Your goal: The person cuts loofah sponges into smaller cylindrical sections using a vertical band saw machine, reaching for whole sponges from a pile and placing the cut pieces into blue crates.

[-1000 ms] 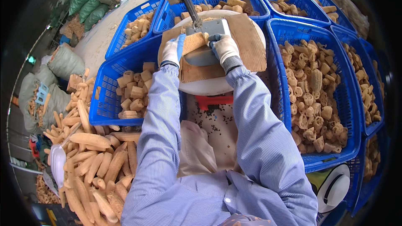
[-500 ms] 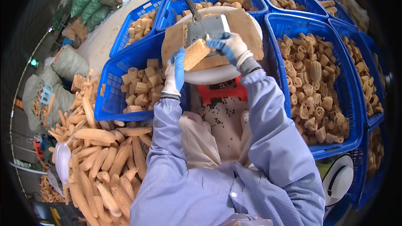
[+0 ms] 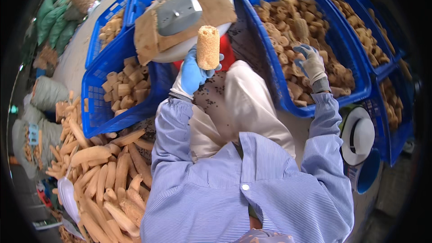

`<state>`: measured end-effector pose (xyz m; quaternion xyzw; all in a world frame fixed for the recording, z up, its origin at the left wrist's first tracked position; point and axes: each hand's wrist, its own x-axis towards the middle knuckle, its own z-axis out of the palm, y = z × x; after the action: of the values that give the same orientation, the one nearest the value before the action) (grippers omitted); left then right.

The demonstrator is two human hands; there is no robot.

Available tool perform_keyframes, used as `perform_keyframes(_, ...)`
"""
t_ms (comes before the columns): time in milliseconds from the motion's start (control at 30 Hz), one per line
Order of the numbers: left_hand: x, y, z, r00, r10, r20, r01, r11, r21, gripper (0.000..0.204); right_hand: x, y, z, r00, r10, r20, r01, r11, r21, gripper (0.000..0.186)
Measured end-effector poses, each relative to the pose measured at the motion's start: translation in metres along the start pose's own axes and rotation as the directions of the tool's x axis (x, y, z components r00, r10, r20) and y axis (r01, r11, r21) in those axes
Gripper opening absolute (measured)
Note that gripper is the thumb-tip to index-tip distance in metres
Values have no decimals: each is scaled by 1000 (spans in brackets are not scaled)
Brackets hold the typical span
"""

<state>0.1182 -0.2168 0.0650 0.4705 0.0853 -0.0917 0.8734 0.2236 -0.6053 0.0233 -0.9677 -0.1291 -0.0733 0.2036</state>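
My left hand [image 3: 191,73], in a blue and white work glove, grips a cut loofah piece [image 3: 208,49] standing upright, its porous end facing up. Just beyond it is the machine table with a grey metal plate [image 3: 179,13] set in a brown board [image 3: 146,31]. Over the large blue crate of loofah offcuts [image 3: 288,24] at the right, my right hand [image 3: 312,63] hovers with its gloved fingers apart and nothing visible in them. The fingertips are close to the heap; whether they touch it I cannot tell.
A blue crate [image 3: 90,103] of cut loofah pieces stands at the left. Whole loofahs [image 3: 108,175] lie piled at the lower left. More blue crates line the back and right. A white hat [image 3: 361,136] and a blue bucket [image 3: 368,173] are at the right.
My right hand has left the loofah piece by the plate and swung right over the offcut crate. My left hand has drawn the piece nearer and turned it upright. The view has shifted right.
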Motion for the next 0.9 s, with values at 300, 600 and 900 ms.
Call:
perform_keyframes(300, -15, -15, 64, 954, 301, -17, -232, 771, 593, 46, -13, -115, -58, 825, -564, -41, 295, 367, 882, 81)
perform_keyframes(600, -100, 14, 12, 890, 396, -227, -260, 849, 460, 59, 207, -44, -86, 930, -346, 122, 250, 842, 478, 26)
perform_keyframes(900, -338, -137, -193, 199, 413, -889, -37, 909, 414, 52, 248, -50, -26, 959, -278, 46, 47, 320, 946, 47)
